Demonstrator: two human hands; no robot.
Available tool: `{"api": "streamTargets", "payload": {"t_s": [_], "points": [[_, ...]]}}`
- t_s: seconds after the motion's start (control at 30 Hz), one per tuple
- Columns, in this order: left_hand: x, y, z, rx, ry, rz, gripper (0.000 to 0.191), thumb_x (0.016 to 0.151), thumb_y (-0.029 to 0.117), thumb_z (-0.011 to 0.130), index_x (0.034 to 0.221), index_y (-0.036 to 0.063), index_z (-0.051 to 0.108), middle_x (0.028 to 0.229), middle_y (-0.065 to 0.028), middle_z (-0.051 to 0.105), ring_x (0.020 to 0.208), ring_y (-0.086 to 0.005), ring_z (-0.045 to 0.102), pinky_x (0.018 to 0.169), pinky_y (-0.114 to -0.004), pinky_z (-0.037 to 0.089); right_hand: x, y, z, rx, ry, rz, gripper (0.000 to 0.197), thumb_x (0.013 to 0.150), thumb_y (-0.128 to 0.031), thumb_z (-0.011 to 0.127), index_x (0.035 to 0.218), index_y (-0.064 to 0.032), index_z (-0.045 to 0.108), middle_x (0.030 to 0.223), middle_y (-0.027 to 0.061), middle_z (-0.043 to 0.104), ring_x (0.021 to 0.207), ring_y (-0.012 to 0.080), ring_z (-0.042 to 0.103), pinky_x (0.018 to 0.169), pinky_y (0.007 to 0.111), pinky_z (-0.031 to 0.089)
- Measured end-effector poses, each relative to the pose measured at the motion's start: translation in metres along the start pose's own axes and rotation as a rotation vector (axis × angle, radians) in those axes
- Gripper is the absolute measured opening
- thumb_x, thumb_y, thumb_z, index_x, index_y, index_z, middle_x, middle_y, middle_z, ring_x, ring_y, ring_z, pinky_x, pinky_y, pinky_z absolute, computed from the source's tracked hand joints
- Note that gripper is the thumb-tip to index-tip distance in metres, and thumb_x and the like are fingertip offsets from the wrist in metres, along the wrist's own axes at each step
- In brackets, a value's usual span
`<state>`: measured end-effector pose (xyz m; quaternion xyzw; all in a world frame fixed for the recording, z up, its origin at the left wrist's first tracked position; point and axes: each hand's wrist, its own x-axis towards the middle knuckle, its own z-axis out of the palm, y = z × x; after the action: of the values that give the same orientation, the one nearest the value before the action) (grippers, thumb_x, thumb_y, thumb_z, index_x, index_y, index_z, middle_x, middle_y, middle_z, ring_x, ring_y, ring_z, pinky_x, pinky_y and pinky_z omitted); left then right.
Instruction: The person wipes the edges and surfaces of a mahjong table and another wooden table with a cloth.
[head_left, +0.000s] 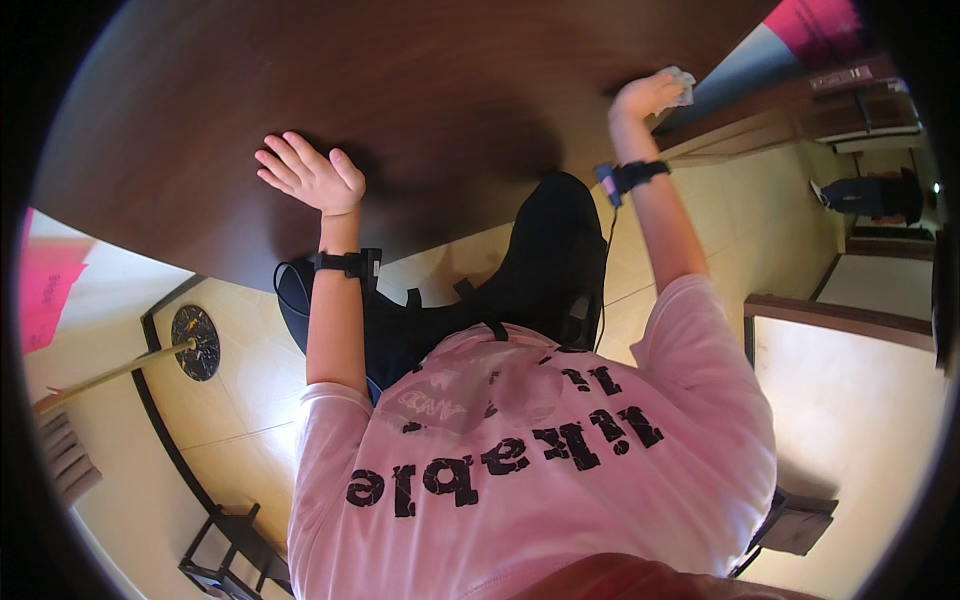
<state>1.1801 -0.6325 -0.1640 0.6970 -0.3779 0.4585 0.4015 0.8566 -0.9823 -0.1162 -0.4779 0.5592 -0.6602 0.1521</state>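
A dark brown wooden tabletop (420, 90) spans the upper part of the head view. My left hand (311, 174) rests on its near part, palm down with the fingers spread and nothing held. Farther right, at the table's right edge, my right hand (649, 94) has its fingers over a crumpled whitish cloth or tissue (679, 86). Both wrists wear black straps, and a small device with a cable (609, 185) is at the right one.
A round black marbled base with a pole (196, 341) stands on the tiled floor at left. Dark chairs (247, 540) are at lower left and lower right (799, 521). A person (874, 196) stands far right. Pink sheets (52, 300) hang at left.
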Motion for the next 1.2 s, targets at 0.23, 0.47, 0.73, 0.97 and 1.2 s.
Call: {"api": "streamTargets", "payload": {"t_s": [0.23,0.47,0.73,0.97,1.2], "points": [[0.001,0.001,-0.002,-0.006,0.013,-0.023,0.066,0.102,0.035,0.037,0.155,-0.0045,0.033,0.163,-0.0269,0.026,0.152,-0.0490,0.016,0.122,-0.061,0.007,-0.153,-0.034,-0.020,-0.029,-0.534,-0.760,0.067,0.096,-0.021,0.056,0.153,0.0038,0.033,0.161,0.0358,0.017,0.149,0.0584,0.008,0.121,0.066,0.008],[-0.006,-0.012,-0.010,-0.001,0.046,-0.051,0.065,0.102,0.036,0.039,0.153,-0.0037,0.037,0.162,-0.0248,0.031,0.151,-0.0487,0.020,0.122,-0.061,0.009,-0.022,-0.003,-0.052,0.003,-0.447,-0.662,0.059,0.095,-0.008,0.048,0.150,0.0062,0.037,0.159,0.0316,0.029,0.151,0.0475,0.019,0.126,0.048,0.011],[-0.020,-0.013,-0.007,-0.071,-0.035,-0.063,0.069,0.097,0.036,0.046,0.153,-0.0035,0.038,0.162,-0.0264,0.030,0.153,-0.0480,0.017,0.122,-0.062,0.008,-0.159,-0.038,-0.034,-0.045,-0.449,-0.796,0.070,0.093,-0.009,0.053,0.158,0.0011,0.028,0.166,0.0316,0.008,0.152,0.0556,-0.002,0.121,0.064,0.003],[-0.009,0.030,-0.024,-0.445,-0.126,-0.185,0.056,0.091,0.016,0.054,0.142,-0.0032,0.047,0.160,-0.0275,0.033,0.152,-0.0484,0.019,0.122,-0.061,0.001,-0.254,-0.103,-0.037,-0.022,-0.889,-1.094,0.062,0.090,-0.013,0.056,0.151,-0.0104,0.047,0.161,0.0231,0.032,0.150,0.0542,0.018,0.121,0.064,0.011],[0.013,0.086,-0.048,-0.705,-0.423,0.134,0.059,0.087,0.013,0.062,0.144,0.0023,0.050,0.151,-0.0175,0.049,0.143,-0.0379,0.042,0.118,-0.057,0.028,-0.246,-0.143,-0.055,0.574,-1.354,-0.352,0.056,0.096,0.007,0.043,0.152,0.0055,0.038,0.155,0.0203,0.046,0.142,0.0264,0.047,0.118,0.037,0.035]]}}
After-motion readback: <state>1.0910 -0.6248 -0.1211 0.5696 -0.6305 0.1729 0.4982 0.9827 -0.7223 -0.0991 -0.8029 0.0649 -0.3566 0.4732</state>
